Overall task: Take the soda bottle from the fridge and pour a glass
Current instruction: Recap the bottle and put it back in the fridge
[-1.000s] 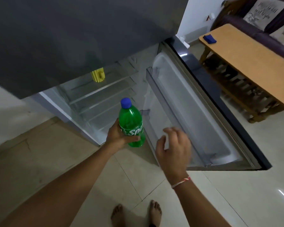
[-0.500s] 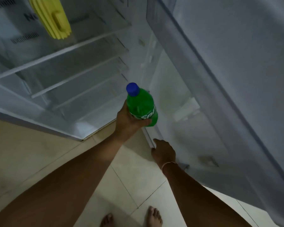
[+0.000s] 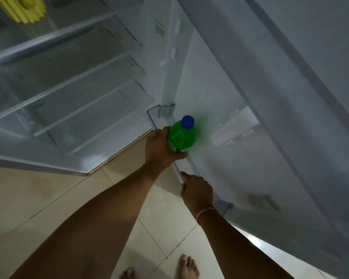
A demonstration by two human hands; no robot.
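Note:
A green soda bottle (image 3: 182,136) with a blue cap stands upright in my left hand (image 3: 161,151), which is wrapped around its lower body. The bottle sits just over the clear lower bin of the open fridge door (image 3: 270,121), at the bin's near rim. My right hand (image 3: 196,191) rests lower down on that same rim, fingers curled over the edge. The bottom of the bottle is hidden by my fingers.
The fridge interior (image 3: 69,81) fills the upper left with several bare glass shelves and a yellow object (image 3: 25,9) at the top. Beige floor tiles (image 3: 38,198) lie below. My bare feet (image 3: 187,266) show at the bottom edge.
The view has closed in on the fridge. My left hand has carried the bottle right and down to the door bin. My right hand has settled on the bin's rim.

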